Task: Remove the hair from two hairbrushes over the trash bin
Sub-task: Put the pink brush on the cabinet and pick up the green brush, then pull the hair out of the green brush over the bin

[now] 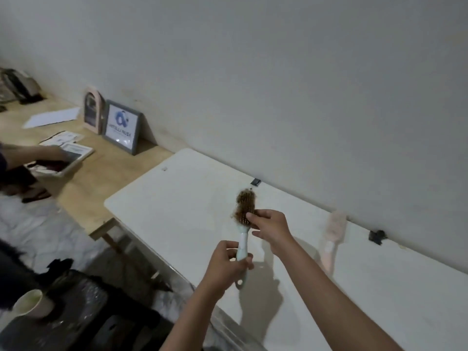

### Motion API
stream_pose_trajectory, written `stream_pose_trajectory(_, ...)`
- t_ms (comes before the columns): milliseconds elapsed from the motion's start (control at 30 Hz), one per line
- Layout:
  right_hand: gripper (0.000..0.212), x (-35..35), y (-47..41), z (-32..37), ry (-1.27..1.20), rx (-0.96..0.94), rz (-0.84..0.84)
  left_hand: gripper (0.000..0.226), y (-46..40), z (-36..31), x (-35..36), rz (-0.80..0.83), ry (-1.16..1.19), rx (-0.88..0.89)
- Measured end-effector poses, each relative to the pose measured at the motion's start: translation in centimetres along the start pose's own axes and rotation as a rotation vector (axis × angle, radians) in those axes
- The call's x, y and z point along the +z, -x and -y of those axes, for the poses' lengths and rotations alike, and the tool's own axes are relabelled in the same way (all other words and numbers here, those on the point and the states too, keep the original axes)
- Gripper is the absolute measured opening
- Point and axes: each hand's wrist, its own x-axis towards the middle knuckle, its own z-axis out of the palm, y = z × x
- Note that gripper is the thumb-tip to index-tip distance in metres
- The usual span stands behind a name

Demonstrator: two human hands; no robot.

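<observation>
My left hand [229,263] grips the handle of a light blue hairbrush [242,245] and holds it upright above the white table [177,198]. Its head is matted with brown hair [244,205]. My right hand [269,228] reaches over from the right, and its fingertips pinch the hair at the lower right of the brush head. A pink hairbrush [331,240] lies on the table to the right, close to the wall. A dark trash bin [73,295] stands on the floor at the lower left, left of the table edge.
A wooden desk [114,160] at the left carries two framed pictures [122,127], papers and a tablet under another person's hand [50,154]. A paper cup [30,302] sits at the lower left. Two black clips [377,236] sit along the wall edge.
</observation>
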Motion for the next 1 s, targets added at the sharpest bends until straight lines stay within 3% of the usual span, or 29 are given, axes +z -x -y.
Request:
stream_pose_trajectory(100,0.034,3.7,2.1,-1.1,-0.018,0.003,0.031,0.033,2.7,1.6,-3.3,-0.048,0.122,-0.004)
stream_pose_trajectory(267,0.048,11.1,6.4,-4.7,-0.022,0.062,0.118,0.035,8.6,5.3,-9.4,-0.131,0.222,-0.017)
stream_pose_trajectory(633,0.029,23.9,15.2,-13.4,0.065,0.087,0.393,0.032,16.9,15.2,-18.6,-0.374,0.367,-0.099)
stream_pose_trajectory(1000,0.027,28.4,13.4,-25.4,0.158,0.047,0.413,0.028,15.0,26.8,-20.1,-0.549,0.339,-0.091)
